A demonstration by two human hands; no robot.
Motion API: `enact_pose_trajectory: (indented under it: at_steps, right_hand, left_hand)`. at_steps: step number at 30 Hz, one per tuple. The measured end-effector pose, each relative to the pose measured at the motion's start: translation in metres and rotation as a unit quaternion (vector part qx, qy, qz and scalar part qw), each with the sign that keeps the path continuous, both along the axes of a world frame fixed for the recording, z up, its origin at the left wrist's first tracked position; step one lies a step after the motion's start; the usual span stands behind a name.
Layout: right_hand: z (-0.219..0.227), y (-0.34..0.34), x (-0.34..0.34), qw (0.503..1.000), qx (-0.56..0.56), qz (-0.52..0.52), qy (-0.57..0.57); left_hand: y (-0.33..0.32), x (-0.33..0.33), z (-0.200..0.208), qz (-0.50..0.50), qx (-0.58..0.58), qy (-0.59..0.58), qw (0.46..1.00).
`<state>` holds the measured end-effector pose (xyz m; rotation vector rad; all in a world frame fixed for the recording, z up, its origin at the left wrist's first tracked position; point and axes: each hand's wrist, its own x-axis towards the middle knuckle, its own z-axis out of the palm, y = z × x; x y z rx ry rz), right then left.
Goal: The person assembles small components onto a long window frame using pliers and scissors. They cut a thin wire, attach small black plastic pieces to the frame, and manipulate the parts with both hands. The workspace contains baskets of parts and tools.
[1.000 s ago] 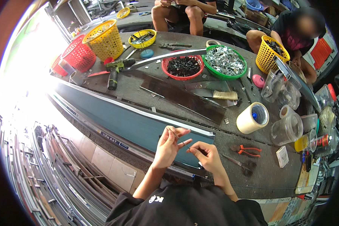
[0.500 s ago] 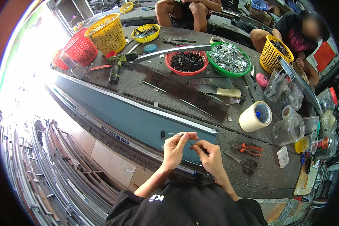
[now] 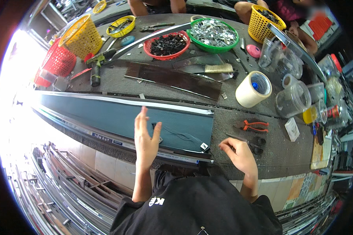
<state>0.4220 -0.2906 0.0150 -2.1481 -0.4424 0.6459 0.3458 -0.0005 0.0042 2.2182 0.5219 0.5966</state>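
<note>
My left hand (image 3: 146,139) is over the blue-grey panel (image 3: 106,111), its fingers stretched and its thumb apart, holding nothing. Beside the thumb is a small black piece (image 3: 154,125), partly hidden. A loose thin cord (image 3: 180,134) lies across the panel near its right end, where there is a small white piece (image 3: 204,146). To the right of the panel my right hand (image 3: 240,156) hovers above the bench with loosely bent fingers. Nothing shows in it. Nearest to it are dark-handled scissors (image 3: 257,145), with orange-handled pliers (image 3: 255,125) just beyond.
A roll of cream tape (image 3: 249,92), a dark brown strip (image 3: 172,80) and a brush (image 3: 219,68) lie farther back. Behind are a red basket of black parts (image 3: 164,56) and a green basket of metal pieces (image 3: 213,49). Clear jars (image 3: 292,100) stand right; a drill (image 3: 95,74) lies left.
My hands have moved apart and let go of the thin cord, which now lies on the panel. The left went left, the right toward the scissors. The view has shifted.
</note>
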Motion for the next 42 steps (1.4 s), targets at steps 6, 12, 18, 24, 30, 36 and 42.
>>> enact_pose_trajectory:
  at_steps: [6,12,18,24,30,36,42]
  right_hand:
    - [-0.021,-0.005,-0.038,0.998,-0.011,0.032,-0.061]
    - [-0.034,0.004,-0.045,0.995,-0.053,-0.051,-0.065]
    - [-0.046,0.009,-0.048,0.988,-0.062,-0.124,-0.062]
    - [-0.053,0.016,-0.054,0.980,-0.067,-0.145,-0.117]
    - [-0.054,0.017,-0.053,0.977,-0.069,-0.153,-0.134]
    - [-0.051,0.008,-0.049,0.986,-0.033,-0.131,-0.096]
    - [-0.047,-0.005,-0.036,0.996,-0.014,-0.076,-0.045]
  left_hand:
    - [-0.028,-0.014,0.035,-0.176,-0.187,-0.120,0.959]
    - [-0.083,-0.050,0.125,-0.604,-0.483,-0.396,0.496]
    - [-0.144,-0.097,0.167,-0.490,-0.754,-0.376,0.223]
    - [-0.134,-0.106,0.159,-0.514,-0.779,-0.332,0.137]
    - [-0.131,-0.107,0.146,-0.531,-0.780,-0.318,0.088]
    - [-0.111,-0.106,0.139,-0.531,-0.805,-0.245,0.104]
    - [-0.103,-0.061,0.125,-0.636,-0.733,-0.106,0.216]
